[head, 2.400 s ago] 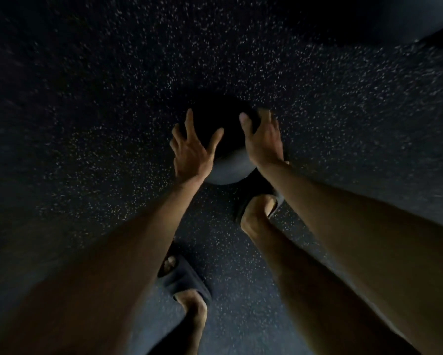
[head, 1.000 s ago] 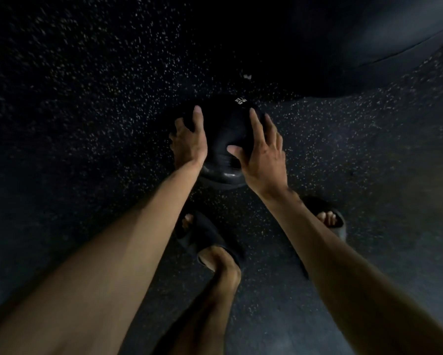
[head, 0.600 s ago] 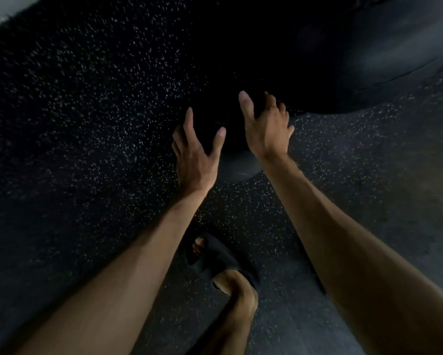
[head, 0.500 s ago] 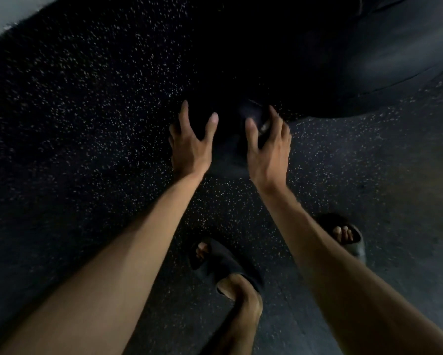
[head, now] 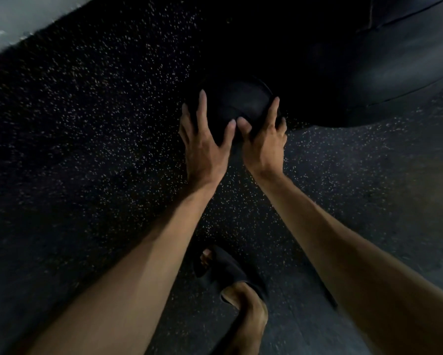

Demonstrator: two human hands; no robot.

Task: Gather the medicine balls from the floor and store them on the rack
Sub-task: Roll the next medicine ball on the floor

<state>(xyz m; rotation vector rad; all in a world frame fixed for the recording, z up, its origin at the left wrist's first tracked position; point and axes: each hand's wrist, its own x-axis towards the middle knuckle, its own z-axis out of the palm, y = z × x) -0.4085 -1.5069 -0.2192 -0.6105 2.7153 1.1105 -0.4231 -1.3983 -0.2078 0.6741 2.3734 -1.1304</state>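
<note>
- Compared with half a second ago, the two hands have closed in on the medicine ball [head: 237, 101]; the thumbs, then apart with dark ball between them, now nearly meet tip to tip on its near face; the second sandalled foot seen at the right then is out of view now, and the pale strip [head: 10, 21] at the top left corner shows wider
- The left hand [head: 205, 142] lies on the ball's left side with its fingers [head: 202, 103] spread wide and nearly straight; the thumb reaches right across the near face; palm and fingers press on the ball
- The right hand [head: 264, 144] lies on the ball's right side; its index finger runs straight up the flank, the thumb points left toward the other thumb; the outer fingers are partly hidden round the ball's side, so their bend cannot be told
- The ball sits between the two hands, its top showing above the fingertips; it is over the speckled floor [head: 99, 124], just beside a large dark rounded mass [head: 369, 73] at the upper right; whether it touches the floor cannot be told
- A black sandal [head: 225, 267] stands on the floor between the forearms
</note>
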